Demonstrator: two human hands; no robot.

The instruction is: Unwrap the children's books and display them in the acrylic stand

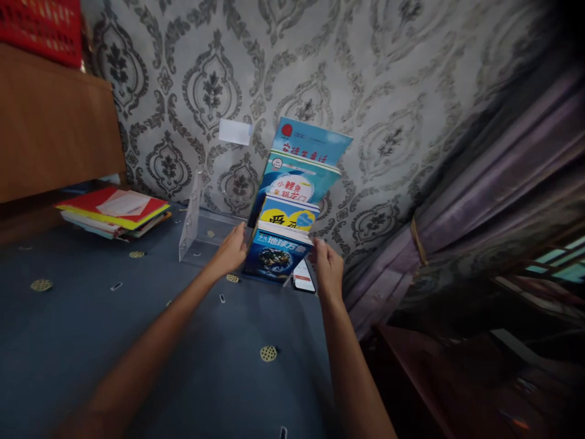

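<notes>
Several children's books stand in stepped rows in a clear acrylic rack [201, 244] against the wall. At the front is a dark blue book [274, 259] with a globe on its cover. Behind it rise a yellow-and-blue book [287, 214], a teal book [297, 183] and a light blue book [315, 143] at the back. My left hand [232, 249] has its fingers curled at the front book's left edge. On the other side, my right hand [328, 267] pinches at its upper right edge. The exact fingertip contact is partly hidden.
A phone [303, 277] with a lit screen lies right of the front book. Stacked papers and folders [119, 207] lie at the left, near a wooden cabinet [59, 122] with a red basket [41, 30]. A tied purple curtain [411, 244] hangs at the right.
</notes>
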